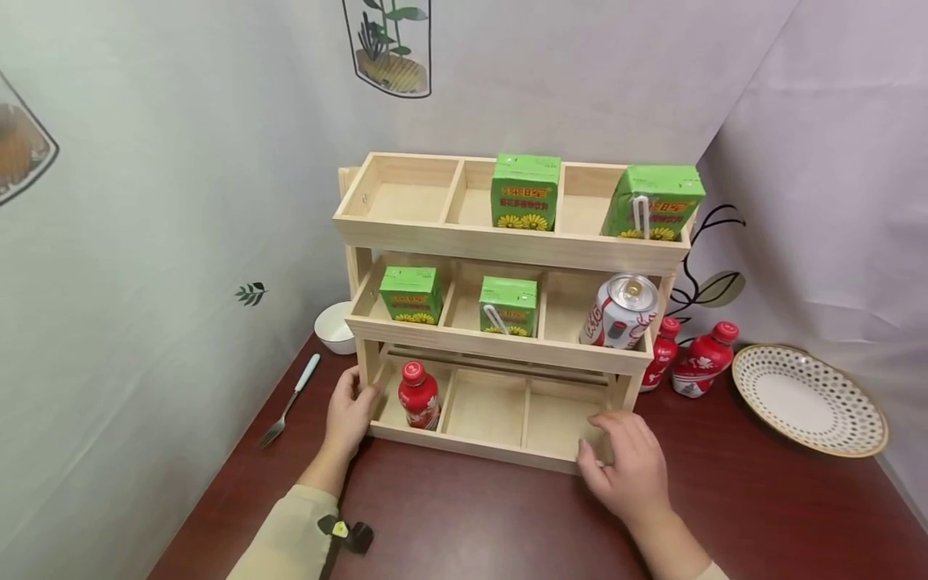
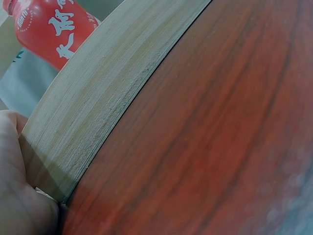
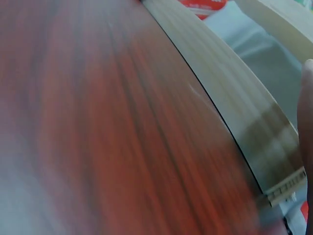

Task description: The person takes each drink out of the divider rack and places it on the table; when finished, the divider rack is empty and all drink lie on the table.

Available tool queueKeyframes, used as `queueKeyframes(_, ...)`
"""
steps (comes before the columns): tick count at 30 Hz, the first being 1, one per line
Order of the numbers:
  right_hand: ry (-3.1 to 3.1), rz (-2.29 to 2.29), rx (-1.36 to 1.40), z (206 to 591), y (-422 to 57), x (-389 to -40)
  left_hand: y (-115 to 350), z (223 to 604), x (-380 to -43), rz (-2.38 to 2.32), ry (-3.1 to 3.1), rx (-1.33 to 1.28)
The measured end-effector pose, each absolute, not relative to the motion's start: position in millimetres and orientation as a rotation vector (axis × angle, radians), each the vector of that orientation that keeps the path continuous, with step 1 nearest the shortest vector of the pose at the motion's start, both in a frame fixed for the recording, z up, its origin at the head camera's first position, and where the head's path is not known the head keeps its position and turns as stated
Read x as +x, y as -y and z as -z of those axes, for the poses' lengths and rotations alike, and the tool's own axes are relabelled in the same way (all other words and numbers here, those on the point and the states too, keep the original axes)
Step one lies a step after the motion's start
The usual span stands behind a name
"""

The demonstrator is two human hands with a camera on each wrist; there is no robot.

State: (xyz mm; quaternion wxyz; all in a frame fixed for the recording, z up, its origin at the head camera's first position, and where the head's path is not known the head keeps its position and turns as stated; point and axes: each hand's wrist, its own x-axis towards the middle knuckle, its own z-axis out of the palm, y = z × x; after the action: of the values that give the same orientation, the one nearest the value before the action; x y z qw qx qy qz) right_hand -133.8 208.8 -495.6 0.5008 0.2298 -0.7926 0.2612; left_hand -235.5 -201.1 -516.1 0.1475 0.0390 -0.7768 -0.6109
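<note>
A three-tier wooden shelf stands on the dark red table. My left hand grips its lower left corner; in the left wrist view that hand is against the end of the front board. My right hand is by the lower right corner, thumb and fingers spread apart; whether it touches the wood is hard to tell. A red bottle stands in the bottom left compartment. Green drink cartons occupy the upper two tiers, and a silver can leans in the middle tier's right compartment.
Two more red bottles stand behind the shelf's right side, beside a dotted plate. To the left are a white bowl and a fork. Patterned cloth walls border the table.
</note>
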Motion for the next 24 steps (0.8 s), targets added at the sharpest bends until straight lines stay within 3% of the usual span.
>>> queueKeyframes(9, 1.948, -0.591, 0.617, 496.0, -182.3, -135.0, 190.6, 478.9, -215.7, 1.771, 2.275, 0.104)
queueKeyframes(24, 2.063, -0.584, 0.627, 498.0, -139.3, -143.0, 192.1, 478.9, -215.7, 1.798, 2.262, 0.096)
